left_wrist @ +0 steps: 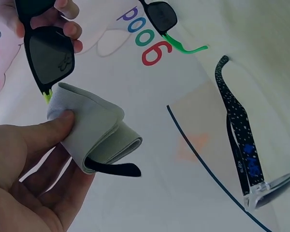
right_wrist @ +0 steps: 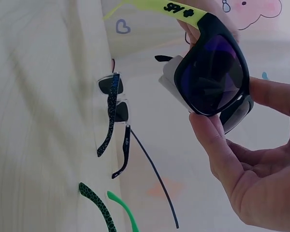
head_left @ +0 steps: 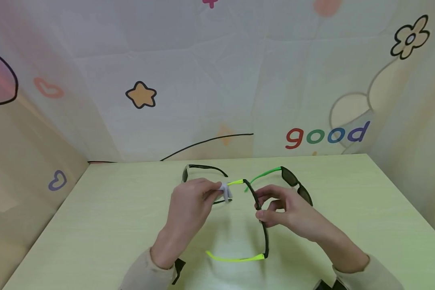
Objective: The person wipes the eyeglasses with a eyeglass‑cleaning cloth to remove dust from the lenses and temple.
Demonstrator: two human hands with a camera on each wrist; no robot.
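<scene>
A pair of sunglasses [head_left: 265, 233] with a black front and yellow temples is held above the table. My right hand [head_left: 293, 211] pinches its front near the middle, thumb and fingers on the frame edges, as the right wrist view shows too. In my left hand [head_left: 193, 203] a folded pale grey cloth [left_wrist: 89, 121] is pinched around one temple. The black tip [left_wrist: 118, 168] of that temple sticks out of the cloth in the left wrist view. A dark lens [left_wrist: 50, 54] faces the left wrist camera, while a purplish lens [right_wrist: 215, 75] shows in the right wrist view.
Behind my left hand lie clear-framed sunglasses [head_left: 207, 166] with dark speckled temples, partly hidden. Sunglasses with green temples [head_left: 290, 176] rest behind my right hand. The pale table [head_left: 94, 225] meets a printed curtain [head_left: 203, 92] at its back edge.
</scene>
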